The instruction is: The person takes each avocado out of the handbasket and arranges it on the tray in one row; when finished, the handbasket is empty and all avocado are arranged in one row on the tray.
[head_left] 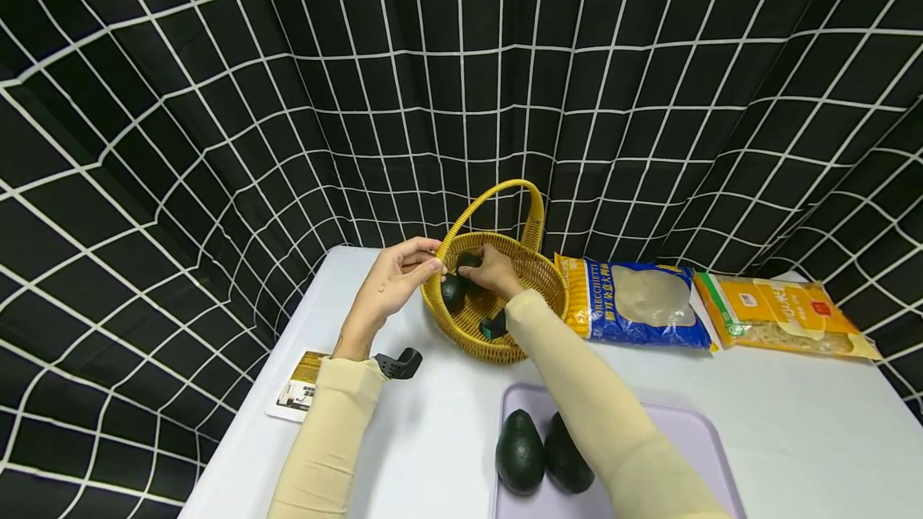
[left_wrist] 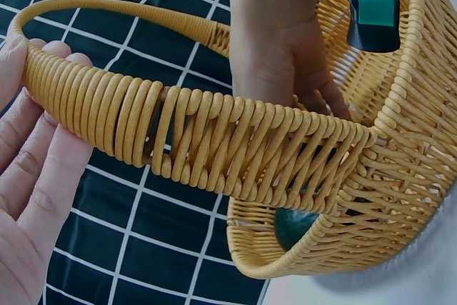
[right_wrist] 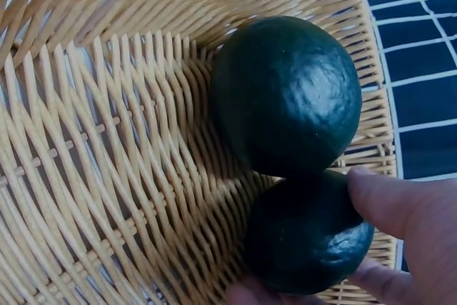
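Observation:
A yellow wicker basket [head_left: 456,332] with a tall arched handle [left_wrist: 107,112] stands on the white table. My left hand [head_left: 389,279] holds the side of that handle between thumb and fingers. Inside the basket, my right hand [head_left: 496,272] grips a dark green avocado [right_wrist: 307,237], with the thumb on one side and fingertips on the other. A second avocado [right_wrist: 285,98] lies against it in the basket. Two more avocados, one at the left [head_left: 520,455] and one [head_left: 566,459] partly hidden by my right sleeve, lie on a pale purple tray [head_left: 688,431].
Right of the basket lie a blue-and-yellow pasta bag [head_left: 634,307] and an orange food bag [head_left: 786,315]. A brown-and-white packet [head_left: 297,391] sits near the table's left edge, partly behind my left sleeve. Black cloth with a white grid [head_left: 497,86] hangs behind the table.

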The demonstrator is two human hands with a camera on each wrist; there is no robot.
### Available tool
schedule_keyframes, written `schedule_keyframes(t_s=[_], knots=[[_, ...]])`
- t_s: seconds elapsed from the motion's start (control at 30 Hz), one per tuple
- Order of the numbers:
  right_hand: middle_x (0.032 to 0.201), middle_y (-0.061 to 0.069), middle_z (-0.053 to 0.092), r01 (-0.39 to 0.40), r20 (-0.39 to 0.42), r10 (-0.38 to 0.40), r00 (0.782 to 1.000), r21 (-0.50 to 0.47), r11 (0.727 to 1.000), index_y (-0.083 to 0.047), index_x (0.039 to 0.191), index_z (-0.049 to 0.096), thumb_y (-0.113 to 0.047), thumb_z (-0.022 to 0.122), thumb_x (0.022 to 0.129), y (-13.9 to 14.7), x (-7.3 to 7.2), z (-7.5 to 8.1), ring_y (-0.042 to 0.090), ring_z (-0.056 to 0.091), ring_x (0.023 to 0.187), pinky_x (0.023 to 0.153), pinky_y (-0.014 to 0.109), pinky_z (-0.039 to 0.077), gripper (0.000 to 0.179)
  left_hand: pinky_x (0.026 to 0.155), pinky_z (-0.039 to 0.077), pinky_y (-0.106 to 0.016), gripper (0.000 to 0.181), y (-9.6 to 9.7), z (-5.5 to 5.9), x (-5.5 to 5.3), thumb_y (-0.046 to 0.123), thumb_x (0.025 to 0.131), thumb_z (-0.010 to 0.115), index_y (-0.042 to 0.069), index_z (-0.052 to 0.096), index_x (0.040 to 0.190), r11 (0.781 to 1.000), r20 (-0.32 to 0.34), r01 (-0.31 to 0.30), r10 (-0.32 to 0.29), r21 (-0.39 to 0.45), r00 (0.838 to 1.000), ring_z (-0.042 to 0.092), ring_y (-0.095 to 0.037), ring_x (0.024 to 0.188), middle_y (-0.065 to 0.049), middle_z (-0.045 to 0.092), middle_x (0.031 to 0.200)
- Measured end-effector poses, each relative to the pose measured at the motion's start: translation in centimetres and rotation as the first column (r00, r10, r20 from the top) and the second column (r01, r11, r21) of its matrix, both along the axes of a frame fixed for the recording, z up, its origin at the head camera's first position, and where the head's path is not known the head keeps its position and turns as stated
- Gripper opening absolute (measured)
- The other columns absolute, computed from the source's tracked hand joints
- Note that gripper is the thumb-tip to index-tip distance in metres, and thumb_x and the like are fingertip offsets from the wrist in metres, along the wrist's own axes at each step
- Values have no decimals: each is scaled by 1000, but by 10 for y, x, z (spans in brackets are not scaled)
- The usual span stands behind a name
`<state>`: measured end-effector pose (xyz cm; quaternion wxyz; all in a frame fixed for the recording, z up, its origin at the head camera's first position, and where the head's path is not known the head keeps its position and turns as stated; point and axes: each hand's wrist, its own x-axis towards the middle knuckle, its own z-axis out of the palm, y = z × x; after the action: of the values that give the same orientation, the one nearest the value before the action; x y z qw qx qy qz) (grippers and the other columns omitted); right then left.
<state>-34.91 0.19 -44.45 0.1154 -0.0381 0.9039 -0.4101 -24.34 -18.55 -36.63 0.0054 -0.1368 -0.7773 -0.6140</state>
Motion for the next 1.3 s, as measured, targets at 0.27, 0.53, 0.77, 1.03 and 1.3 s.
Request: schedule_keyframes(t_s=[0.27,0.53,0.77,1.03,1.3], knots=[[123,22,63,17,-4,-16,1000,22,1000,1,134,52,-30,75,90,3,-2,1,32,63,109,98,43,54,59,86,55,-27,29,3,0,-1,11,100,64,2,63,128,1000,-4,22,-22,12,1000,71,-17,93,-30,68,112],[127,21,61,10,-3,-10,1000,31,999,0,138,52,-29,73,90,8,1,1,32,60,112,98,43,52,59,87,55,-29,30,3,1,1,12,100,64,2,63,128,1000,-2,9,-9,1,1000,71,-18,94,-21,71,108],[128,22,60,18,10,-18,1000,1,1000,-3,140,51,-29,72,91,13,3,2,31,63,104,88,43,58,59,87,56,-27,29,3,1,2,10,100,64,2,63,128,1000,-5,13,-13,9,1000,72,-24,97,-17,73,106],[135,22,55,-3,-9,3,1000,-51,999,-9,140,49,-29,71,92,25,8,14,31,63,101,84,44,59,56,87,55,-23,28,2,3,2,7,100,62,-1,62,128,999,2,27,-27,30,1000,69,-40,106,-27,70,110],[141,18,54,-37,-68,32,997,-76,996,-11,142,48,-28,71,90,37,20,27,32,58,111,93,43,55,59,89,55,-27,30,0,0,-1,8,100,62,0,62,129,1000,0,15,-15,15,1000,70,-35,105,-20,72,108]])
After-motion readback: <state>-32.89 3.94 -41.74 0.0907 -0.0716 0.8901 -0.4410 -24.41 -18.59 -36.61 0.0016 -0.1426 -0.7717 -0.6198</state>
